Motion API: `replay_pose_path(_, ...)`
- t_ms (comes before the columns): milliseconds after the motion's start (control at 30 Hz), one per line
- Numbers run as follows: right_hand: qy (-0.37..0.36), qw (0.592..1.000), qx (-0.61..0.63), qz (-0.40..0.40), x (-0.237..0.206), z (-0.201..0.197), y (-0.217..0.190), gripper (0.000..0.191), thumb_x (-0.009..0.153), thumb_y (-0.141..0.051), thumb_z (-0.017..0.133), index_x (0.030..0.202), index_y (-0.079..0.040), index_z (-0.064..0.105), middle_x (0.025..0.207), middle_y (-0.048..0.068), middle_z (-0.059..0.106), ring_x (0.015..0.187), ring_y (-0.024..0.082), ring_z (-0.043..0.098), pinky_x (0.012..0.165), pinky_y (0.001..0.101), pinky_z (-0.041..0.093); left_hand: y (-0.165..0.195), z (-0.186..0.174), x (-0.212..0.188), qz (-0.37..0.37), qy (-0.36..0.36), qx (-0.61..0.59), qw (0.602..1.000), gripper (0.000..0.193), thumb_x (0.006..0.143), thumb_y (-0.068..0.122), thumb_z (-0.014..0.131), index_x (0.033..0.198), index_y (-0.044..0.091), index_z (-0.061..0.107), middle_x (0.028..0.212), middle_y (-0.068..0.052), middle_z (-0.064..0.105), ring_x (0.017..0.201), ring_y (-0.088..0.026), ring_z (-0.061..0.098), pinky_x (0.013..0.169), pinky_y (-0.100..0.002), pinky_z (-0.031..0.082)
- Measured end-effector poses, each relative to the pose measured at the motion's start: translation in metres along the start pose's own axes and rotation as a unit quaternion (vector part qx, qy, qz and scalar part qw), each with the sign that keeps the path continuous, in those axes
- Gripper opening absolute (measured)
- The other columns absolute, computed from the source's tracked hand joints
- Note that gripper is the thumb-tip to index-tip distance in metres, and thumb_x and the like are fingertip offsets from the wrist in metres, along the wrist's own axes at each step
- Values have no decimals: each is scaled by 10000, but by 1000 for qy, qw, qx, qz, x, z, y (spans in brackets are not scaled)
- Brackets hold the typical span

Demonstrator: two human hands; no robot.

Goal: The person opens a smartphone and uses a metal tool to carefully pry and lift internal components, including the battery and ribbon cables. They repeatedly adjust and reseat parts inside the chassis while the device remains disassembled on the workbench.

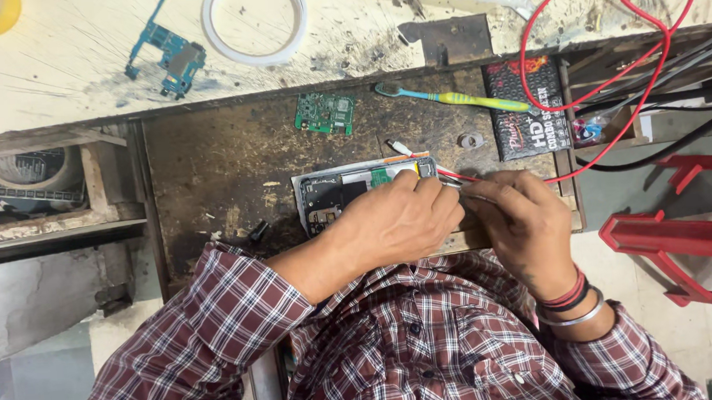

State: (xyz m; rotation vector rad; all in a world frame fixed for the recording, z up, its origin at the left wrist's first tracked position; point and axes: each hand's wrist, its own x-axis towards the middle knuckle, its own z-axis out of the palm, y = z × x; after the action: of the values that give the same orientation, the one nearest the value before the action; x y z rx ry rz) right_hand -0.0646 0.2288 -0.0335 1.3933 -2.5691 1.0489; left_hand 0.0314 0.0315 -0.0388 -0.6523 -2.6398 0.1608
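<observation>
Opened phone (347, 194): L hand (398, 222) pinches its top edge; R hand (526, 222), just right of phone, grips thin metal probe (454, 182) w/ red wire (613, 85). Green toothbrush (448, 97) above phone.

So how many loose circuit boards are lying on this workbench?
2: a blue circuit board on the pale upper bench top, and a green circuit board on the dark worn surface beside the toothbrush. Others may be hidden inside the opened phone.
</observation>
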Motion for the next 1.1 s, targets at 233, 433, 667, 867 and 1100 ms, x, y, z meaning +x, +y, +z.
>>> replay_pose_path(233, 3, 1000, -2, -1, -1, 3, -1, 269, 854, -23, 782, 1108, -104, 751, 1035, 88, 696, 906, 257, 707, 750, 350, 565, 0, 1, -1, 5, -6, 10, 1000, 162, 938, 275, 561, 882, 130, 605, 836, -1, 519, 777, -153, 550, 627, -300, 449)
replay_pose_path(433, 4, 1000, -10, -1, -4, 5, 1, 275, 849, -25, 776, 1112, -104, 753, 1036, 79, 697, 915, 257, 705, 758, 362, 563, 0, -1, 0, 1, 5, 0, 1000, 155, 938, 269, 562, 888, 124, 585, 835, -6, 512, 770, -146, 549, 628, -294, 452)
replay_pose_path(667, -1, 1000, -1, 10, -5, 3, 2, 281, 839, -9, 764, 1107, -90, 748, 1035, 85, 703, 895, 260, 702, 740, 363, 558, -5, -20, 4, -21, 19, -28, 999, 139, 964, 256, 566, 913, 126, 571, 834, -5, 506, 765, -143, 555, 634, -310, 450)
replay_pose_path(867, 10, 1000, 18, 7, -5, 1, -2, 261, 862, -22, 781, 1109, -99, 745, 1037, 99, 699, 916, 262, 711, 760, 359, 567, -41, -51, -7, -173, 1, -84, 981, 170, 952, 163, 596, 1077, 62, 651, 897, -48, 598, 747, -160, 578, 642, -335, 458)
replay_pose_path(1100, 21, 1000, 8, 1, -5, 0, -7, 260, 869, -28, 787, 1115, -103, 746, 1038, 94, 697, 913, 264, 704, 762, 359, 556, -135, -72, -51, -319, 57, 81, 943, 76, 1106, 90, 553, 1044, 69, 593, 880, -68, 581, 736, -197, 588, 664, -388, 474)
